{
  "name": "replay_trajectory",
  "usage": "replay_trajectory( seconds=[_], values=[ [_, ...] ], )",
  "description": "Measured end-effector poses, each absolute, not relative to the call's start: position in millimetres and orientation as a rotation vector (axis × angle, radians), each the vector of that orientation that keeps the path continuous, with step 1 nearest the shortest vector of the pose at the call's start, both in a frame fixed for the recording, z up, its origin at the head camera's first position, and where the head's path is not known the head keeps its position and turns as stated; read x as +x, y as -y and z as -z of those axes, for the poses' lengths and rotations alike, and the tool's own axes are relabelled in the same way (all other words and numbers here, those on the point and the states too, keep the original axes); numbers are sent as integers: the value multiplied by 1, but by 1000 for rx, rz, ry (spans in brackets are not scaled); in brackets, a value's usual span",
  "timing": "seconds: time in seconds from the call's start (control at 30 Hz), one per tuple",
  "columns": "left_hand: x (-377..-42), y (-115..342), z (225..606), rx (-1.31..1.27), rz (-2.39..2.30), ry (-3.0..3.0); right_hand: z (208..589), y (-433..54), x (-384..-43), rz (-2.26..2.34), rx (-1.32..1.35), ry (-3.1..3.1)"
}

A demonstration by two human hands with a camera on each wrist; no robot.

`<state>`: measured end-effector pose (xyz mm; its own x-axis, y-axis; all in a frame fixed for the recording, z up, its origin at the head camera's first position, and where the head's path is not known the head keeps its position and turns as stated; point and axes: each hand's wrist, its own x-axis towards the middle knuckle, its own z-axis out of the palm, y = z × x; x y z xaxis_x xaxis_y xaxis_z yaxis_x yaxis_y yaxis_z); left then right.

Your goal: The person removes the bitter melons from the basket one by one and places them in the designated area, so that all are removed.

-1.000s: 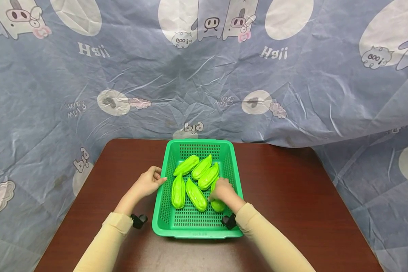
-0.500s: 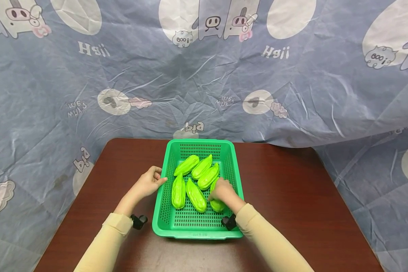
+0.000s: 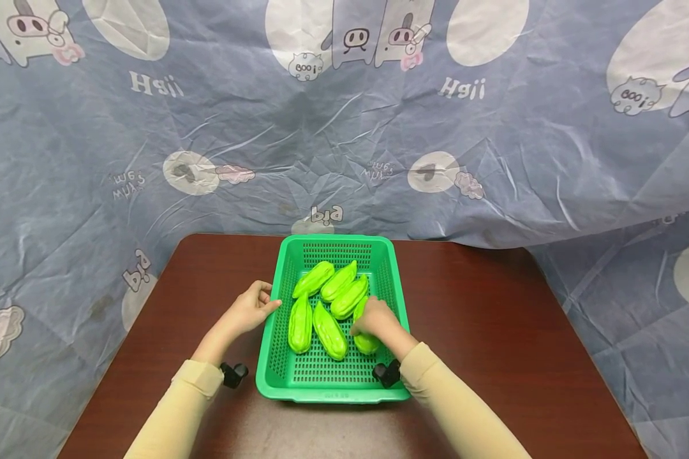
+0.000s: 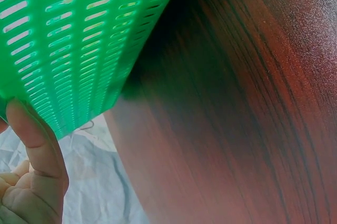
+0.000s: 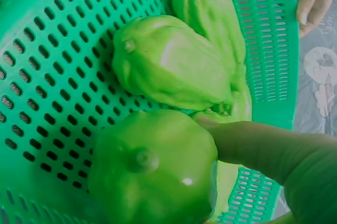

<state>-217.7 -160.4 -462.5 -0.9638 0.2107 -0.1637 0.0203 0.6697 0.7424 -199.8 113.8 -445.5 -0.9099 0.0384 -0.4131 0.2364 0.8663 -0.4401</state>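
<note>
A green perforated plastic basket (image 3: 321, 392) holds several bright green, ridged bitter melons, among them one at the left (image 3: 300, 325) and one in the front middle (image 3: 330, 333). My left hand (image 3: 251, 308) grips the basket's left rim between thumb and fingers; in the left wrist view a finger (image 4: 39, 145) touches the basket's outer wall. Inside the basket, my right hand (image 3: 381, 320) holds the right-hand bitter melon (image 3: 365, 345) from above and partly covers it. Its blunt end fills the lower part of the right wrist view, with my thumb (image 5: 253, 142) against its side.
The basket stands on a dark red-brown wooden table (image 3: 482, 331). Behind and at both sides hangs a grey-blue printed cloth (image 3: 298, 140). Further bitter melons lie at the basket's far end, such as one at the far left (image 3: 313, 279).
The right hand and its bitter melon have shifted very slightly away from me. The front-middle bitter melon has slid a little left and towards me. The left hand stays on the rim.
</note>
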Motion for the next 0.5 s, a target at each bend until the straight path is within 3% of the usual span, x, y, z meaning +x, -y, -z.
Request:
replay_trajectory(
  seconds=[0.5],
  values=[
    [-218,161,465,177,-1176,-2646,421,-128,-200,804,132,-2658]
  ],
)
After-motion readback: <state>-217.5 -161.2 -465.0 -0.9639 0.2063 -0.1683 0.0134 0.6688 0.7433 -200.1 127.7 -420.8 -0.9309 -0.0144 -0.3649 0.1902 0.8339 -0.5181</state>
